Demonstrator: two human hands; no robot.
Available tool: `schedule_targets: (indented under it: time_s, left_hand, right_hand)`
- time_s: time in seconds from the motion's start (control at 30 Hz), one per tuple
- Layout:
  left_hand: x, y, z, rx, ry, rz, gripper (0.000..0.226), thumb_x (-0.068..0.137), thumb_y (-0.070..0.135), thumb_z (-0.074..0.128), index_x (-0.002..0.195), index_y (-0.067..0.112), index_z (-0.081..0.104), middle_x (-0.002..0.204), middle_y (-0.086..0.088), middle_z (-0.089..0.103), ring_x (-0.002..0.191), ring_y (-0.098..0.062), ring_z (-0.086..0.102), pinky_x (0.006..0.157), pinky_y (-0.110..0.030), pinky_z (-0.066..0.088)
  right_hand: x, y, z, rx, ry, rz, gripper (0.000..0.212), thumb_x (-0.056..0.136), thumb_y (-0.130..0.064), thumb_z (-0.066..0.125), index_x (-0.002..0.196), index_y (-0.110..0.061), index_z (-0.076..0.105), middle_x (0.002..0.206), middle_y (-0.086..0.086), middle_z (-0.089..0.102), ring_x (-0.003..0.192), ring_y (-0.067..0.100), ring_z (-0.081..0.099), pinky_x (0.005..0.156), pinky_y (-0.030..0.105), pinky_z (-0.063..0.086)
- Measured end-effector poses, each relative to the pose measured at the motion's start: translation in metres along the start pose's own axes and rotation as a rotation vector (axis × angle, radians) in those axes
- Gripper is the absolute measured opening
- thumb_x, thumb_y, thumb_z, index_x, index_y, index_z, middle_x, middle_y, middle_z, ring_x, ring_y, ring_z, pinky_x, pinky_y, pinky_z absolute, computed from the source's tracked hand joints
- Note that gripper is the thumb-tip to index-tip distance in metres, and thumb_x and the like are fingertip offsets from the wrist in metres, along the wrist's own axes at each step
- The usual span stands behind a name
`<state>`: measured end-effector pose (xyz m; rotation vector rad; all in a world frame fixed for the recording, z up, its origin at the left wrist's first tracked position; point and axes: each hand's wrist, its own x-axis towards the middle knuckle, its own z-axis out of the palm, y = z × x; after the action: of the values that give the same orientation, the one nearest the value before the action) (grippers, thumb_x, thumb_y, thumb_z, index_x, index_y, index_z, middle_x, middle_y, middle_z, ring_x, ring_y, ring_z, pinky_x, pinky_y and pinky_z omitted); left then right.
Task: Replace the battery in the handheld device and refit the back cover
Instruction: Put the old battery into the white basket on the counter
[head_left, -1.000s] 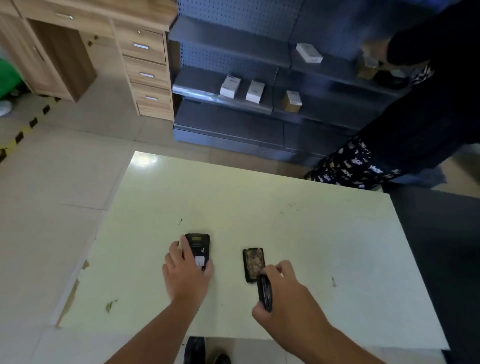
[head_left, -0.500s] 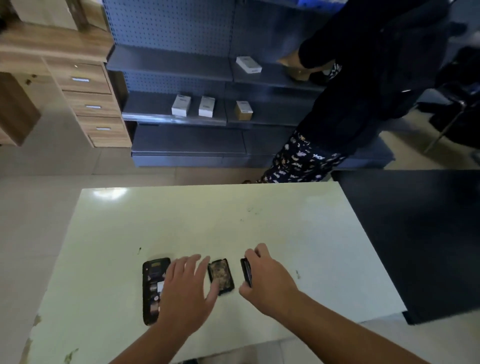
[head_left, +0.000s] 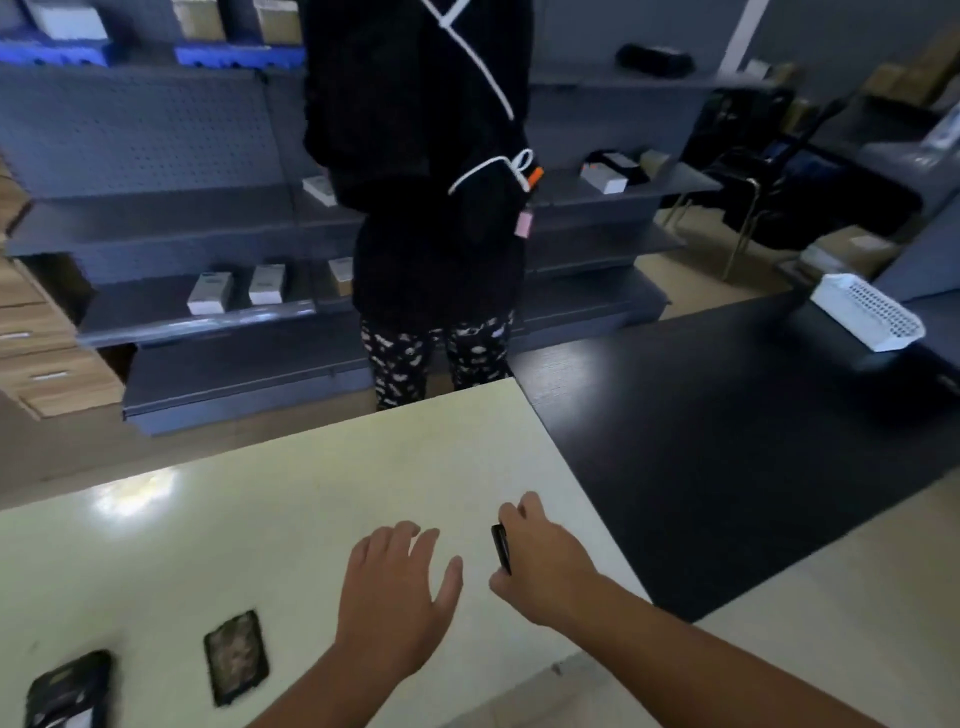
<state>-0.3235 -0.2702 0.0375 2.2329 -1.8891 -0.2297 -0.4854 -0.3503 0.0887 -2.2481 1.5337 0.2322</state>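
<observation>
The black handheld device (head_left: 70, 691) lies back-up on the pale table (head_left: 260, 519) at the bottom left, its battery bay uncovered. To its right lies a flat black piece with a mottled inner face (head_left: 236, 657), probably the back cover. My right hand (head_left: 540, 561) is shut on a thin black slab, probably the battery (head_left: 502, 546), held on edge above the table's right part. My left hand (head_left: 397, 597) hovers open over the table, fingers spread, holding nothing, to the right of both lying parts.
A person in dark clothes (head_left: 431, 208) stands just beyond the table's far edge, facing grey shelves (head_left: 171, 306) with small boxes. A black table (head_left: 727, 441) adjoins on the right, with a white perforated basket (head_left: 867, 317) at its far end. Wooden drawers (head_left: 47, 358) stand at the left.
The view swung up and to the right, so the device and the cover now sit at the bottom left. My left hand left the device and hovers open. My right hand still grips the black slab.
</observation>
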Motion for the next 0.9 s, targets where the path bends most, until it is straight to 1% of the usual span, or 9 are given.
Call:
schedule_targets:
  time_s: [0.07, 0.13, 0.27, 0.33, 0.4, 0.53, 0.67, 0.73, 0.9]
  left_hand:
    - [0.019, 0.048, 0.008, 0.023, -0.009, 0.016, 0.058, 0.092, 0.057, 0.04, 0.113, 0.02, 0.079, 0.11, -0.004, 0.077, 0.099, -0.028, 0.072, 0.089, -0.047, 0.057]
    - [0.039, 0.097, 0.017, 0.041, -0.023, 0.036, 0.06, 0.092, 0.058, 0.038, 0.115, 0.02, 0.079, 0.112, -0.004, 0.077, 0.1, -0.029, 0.072, 0.091, -0.047, 0.057]
    - [0.081, 0.188, 0.036, 0.06, -0.034, 0.119, 0.062, 0.093, 0.056, 0.037, 0.117, 0.016, 0.078, 0.113, -0.008, 0.077, 0.101, -0.032, 0.071, 0.09, -0.048, 0.055]
    - [0.102, 0.232, 0.043, 0.066, -0.03, 0.156, 0.062, 0.093, 0.056, 0.037, 0.117, 0.015, 0.078, 0.111, -0.008, 0.077, 0.099, -0.031, 0.071, 0.089, -0.048, 0.055]
    - [0.123, 0.273, 0.051, 0.062, -0.025, 0.193, 0.061, 0.093, 0.056, 0.039, 0.118, 0.015, 0.077, 0.11, -0.006, 0.076, 0.099, -0.029, 0.07, 0.088, -0.046, 0.055]
    - [0.164, 0.339, 0.076, 0.037, -0.012, 0.243, 0.061, 0.093, 0.056, 0.039, 0.122, 0.016, 0.075, 0.112, -0.003, 0.075, 0.103, -0.027, 0.069, 0.093, -0.045, 0.054]
    - [0.209, 0.394, 0.105, 0.005, 0.009, 0.234, 0.063, 0.094, 0.057, 0.038, 0.126, 0.017, 0.073, 0.116, -0.003, 0.074, 0.108, -0.025, 0.068, 0.099, -0.045, 0.052]
    - [0.234, 0.423, 0.117, 0.004, -0.014, 0.227, 0.065, 0.094, 0.058, 0.035, 0.128, 0.017, 0.072, 0.118, -0.003, 0.073, 0.11, -0.025, 0.068, 0.1, -0.045, 0.051]
    - [0.283, 0.504, 0.134, 0.005, -0.035, 0.249, 0.065, 0.095, 0.06, 0.035, 0.132, 0.02, 0.068, 0.121, -0.001, 0.072, 0.112, -0.022, 0.067, 0.102, -0.044, 0.051]
  right_hand:
    - [-0.001, 0.049, -0.017, 0.015, 0.025, 0.015, 0.051, 0.093, -0.034, 0.07, 0.134, -0.02, 0.041, 0.148, 0.007, 0.034, 0.106, 0.028, 0.064, 0.086, 0.029, 0.053]
    - [-0.003, 0.099, -0.036, 0.024, 0.047, 0.033, 0.052, 0.093, -0.035, 0.07, 0.133, -0.019, 0.042, 0.147, 0.007, 0.035, 0.108, 0.029, 0.063, 0.085, 0.031, 0.052]
    - [-0.007, 0.194, -0.077, 0.074, 0.084, 0.098, 0.05, 0.09, -0.032, 0.073, 0.127, -0.016, 0.044, 0.138, 0.008, 0.036, 0.1, 0.029, 0.062, 0.082, 0.036, 0.055]
    - [-0.008, 0.239, -0.093, 0.095, 0.102, 0.138, 0.049, 0.09, -0.031, 0.074, 0.126, -0.016, 0.045, 0.135, 0.008, 0.037, 0.1, 0.028, 0.062, 0.083, 0.037, 0.056]
    - [-0.004, 0.281, -0.105, 0.101, 0.107, 0.167, 0.047, 0.09, -0.031, 0.074, 0.125, -0.016, 0.045, 0.134, 0.008, 0.037, 0.1, 0.028, 0.061, 0.081, 0.037, 0.054]
    - [0.017, 0.357, -0.122, 0.085, 0.089, 0.201, 0.049, 0.091, -0.033, 0.072, 0.127, -0.015, 0.045, 0.137, 0.008, 0.035, 0.102, 0.031, 0.062, 0.082, 0.038, 0.055]
    - [0.048, 0.425, -0.142, 0.066, 0.059, 0.208, 0.05, 0.091, -0.034, 0.07, 0.129, -0.016, 0.043, 0.138, 0.008, 0.034, 0.102, 0.032, 0.063, 0.08, 0.038, 0.054]
    - [0.063, 0.46, -0.155, 0.069, 0.049, 0.214, 0.049, 0.091, -0.034, 0.071, 0.127, -0.016, 0.044, 0.136, 0.007, 0.035, 0.101, 0.032, 0.063, 0.078, 0.037, 0.054]
    - [0.087, 0.549, -0.19, 0.081, 0.035, 0.238, 0.05, 0.091, -0.035, 0.071, 0.13, -0.019, 0.044, 0.138, 0.006, 0.034, 0.103, 0.029, 0.063, 0.085, 0.039, 0.057]
